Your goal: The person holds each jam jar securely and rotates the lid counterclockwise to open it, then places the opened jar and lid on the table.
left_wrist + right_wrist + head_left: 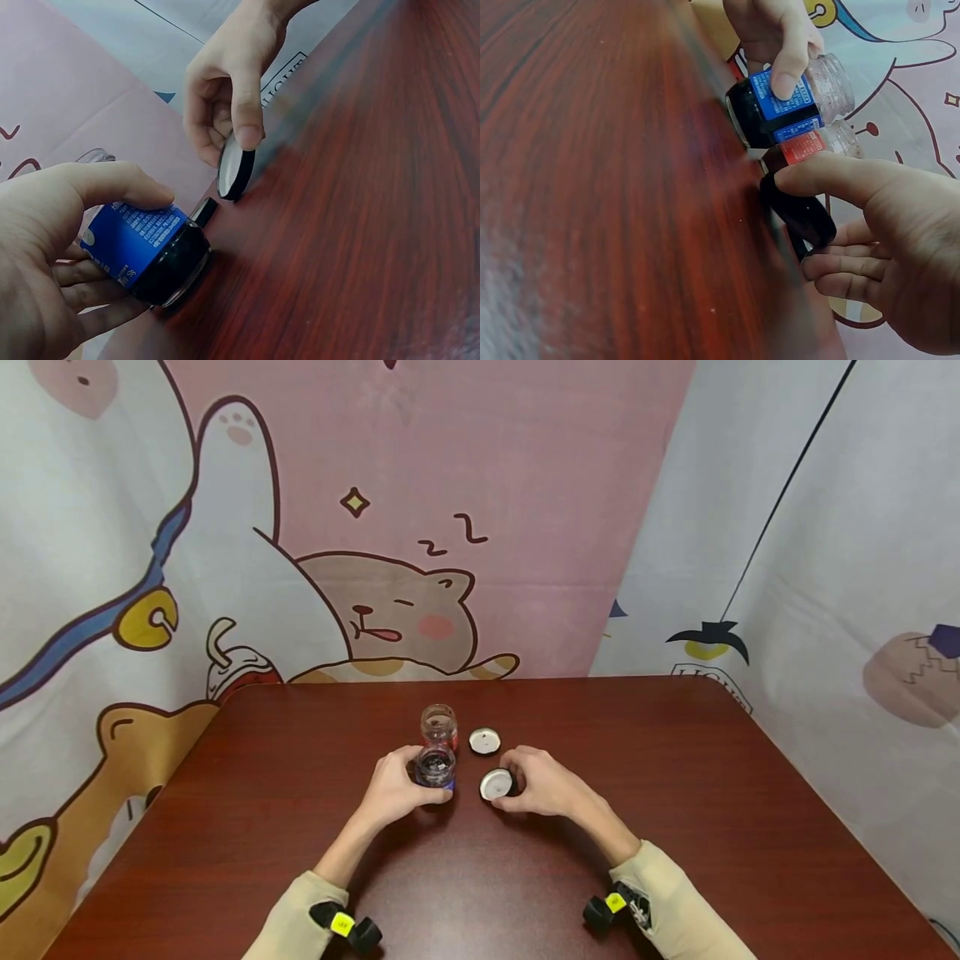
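Note:
My left hand (393,787) grips a glass jar (435,768) with a blue label, its mouth uncovered and dark contents at the bottom. The left wrist view shows the thumb lying across the blue label (142,232). Between thumb and fingers my right hand (543,783) pinches a black lid (496,785) by its edge, the white inside facing the jar side. In the left wrist view this lid (236,171) is tilted on edge, close over the table. Right behind the blue-labelled jar stands a second uncovered glass jar (438,724) with a red label (805,146).
Another lid (484,742) lies with its white inside up on the dark red-brown table (675,777), right of the red-labelled jar. A cartoon-printed cloth (525,485) hangs behind the table's far edge. Both wrists carry small black devices strapped over the sleeves.

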`<state>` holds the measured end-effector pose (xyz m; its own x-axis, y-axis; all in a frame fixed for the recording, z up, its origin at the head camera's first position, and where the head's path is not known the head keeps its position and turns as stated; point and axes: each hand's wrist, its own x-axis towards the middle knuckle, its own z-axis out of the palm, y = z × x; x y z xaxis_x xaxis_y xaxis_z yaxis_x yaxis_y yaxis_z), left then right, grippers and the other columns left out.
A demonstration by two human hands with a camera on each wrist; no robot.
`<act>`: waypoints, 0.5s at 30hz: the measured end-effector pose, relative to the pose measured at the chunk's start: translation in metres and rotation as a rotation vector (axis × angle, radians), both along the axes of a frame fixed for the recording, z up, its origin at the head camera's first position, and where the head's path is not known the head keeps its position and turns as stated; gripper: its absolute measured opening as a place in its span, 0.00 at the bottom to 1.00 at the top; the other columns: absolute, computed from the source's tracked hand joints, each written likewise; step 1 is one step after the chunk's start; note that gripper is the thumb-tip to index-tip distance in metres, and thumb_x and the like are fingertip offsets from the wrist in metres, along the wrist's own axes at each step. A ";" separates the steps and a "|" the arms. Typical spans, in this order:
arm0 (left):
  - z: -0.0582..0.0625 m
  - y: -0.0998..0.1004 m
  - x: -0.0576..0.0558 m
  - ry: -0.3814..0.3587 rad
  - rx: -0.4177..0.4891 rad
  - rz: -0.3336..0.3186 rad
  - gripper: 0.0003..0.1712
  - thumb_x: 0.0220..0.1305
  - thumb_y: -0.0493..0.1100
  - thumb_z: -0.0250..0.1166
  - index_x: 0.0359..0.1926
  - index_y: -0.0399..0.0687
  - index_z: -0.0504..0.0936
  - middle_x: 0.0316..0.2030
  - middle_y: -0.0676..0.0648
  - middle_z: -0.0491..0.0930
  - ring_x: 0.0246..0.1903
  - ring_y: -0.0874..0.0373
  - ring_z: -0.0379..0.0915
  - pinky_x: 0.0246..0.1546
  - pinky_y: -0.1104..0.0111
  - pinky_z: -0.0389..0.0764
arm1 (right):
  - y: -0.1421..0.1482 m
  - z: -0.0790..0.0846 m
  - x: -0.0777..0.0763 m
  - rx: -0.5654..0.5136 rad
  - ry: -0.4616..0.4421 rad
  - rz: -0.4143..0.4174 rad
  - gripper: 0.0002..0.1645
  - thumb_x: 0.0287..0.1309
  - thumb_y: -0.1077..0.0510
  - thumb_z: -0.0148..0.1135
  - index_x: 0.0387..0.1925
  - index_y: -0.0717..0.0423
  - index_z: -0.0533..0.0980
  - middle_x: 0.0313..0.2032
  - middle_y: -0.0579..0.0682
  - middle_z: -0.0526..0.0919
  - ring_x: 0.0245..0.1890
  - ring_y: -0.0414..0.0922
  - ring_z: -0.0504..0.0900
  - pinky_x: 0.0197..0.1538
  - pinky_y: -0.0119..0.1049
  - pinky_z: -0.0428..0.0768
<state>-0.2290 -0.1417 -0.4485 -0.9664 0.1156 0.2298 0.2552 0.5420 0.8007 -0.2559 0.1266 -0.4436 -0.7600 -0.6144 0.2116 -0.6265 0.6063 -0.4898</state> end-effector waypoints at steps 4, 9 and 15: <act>-0.001 0.000 -0.001 -0.004 -0.001 0.002 0.32 0.35 0.44 0.85 0.46 0.44 0.86 0.38 0.51 0.84 0.39 0.57 0.78 0.45 0.60 0.77 | -0.002 0.000 0.001 0.020 -0.010 -0.002 0.22 0.47 0.51 0.79 0.39 0.57 0.78 0.30 0.44 0.74 0.28 0.36 0.71 0.31 0.30 0.73; -0.003 0.000 -0.002 -0.009 0.008 0.001 0.31 0.35 0.44 0.86 0.45 0.46 0.86 0.36 0.53 0.85 0.38 0.58 0.78 0.44 0.61 0.77 | -0.004 -0.002 0.003 0.047 0.001 -0.005 0.21 0.47 0.50 0.79 0.38 0.56 0.78 0.29 0.44 0.74 0.28 0.37 0.70 0.31 0.31 0.71; -0.004 0.000 -0.002 -0.015 0.022 -0.004 0.30 0.35 0.45 0.86 0.44 0.48 0.86 0.35 0.55 0.85 0.37 0.59 0.78 0.42 0.62 0.78 | -0.005 -0.005 0.002 0.057 0.019 -0.003 0.21 0.47 0.50 0.79 0.36 0.55 0.78 0.29 0.45 0.74 0.28 0.37 0.69 0.31 0.31 0.70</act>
<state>-0.2312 -0.1422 -0.4525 -0.9693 0.1146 0.2174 0.2449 0.5231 0.8163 -0.2535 0.1217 -0.4482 -0.7578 -0.6239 0.1909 -0.6337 0.6343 -0.4428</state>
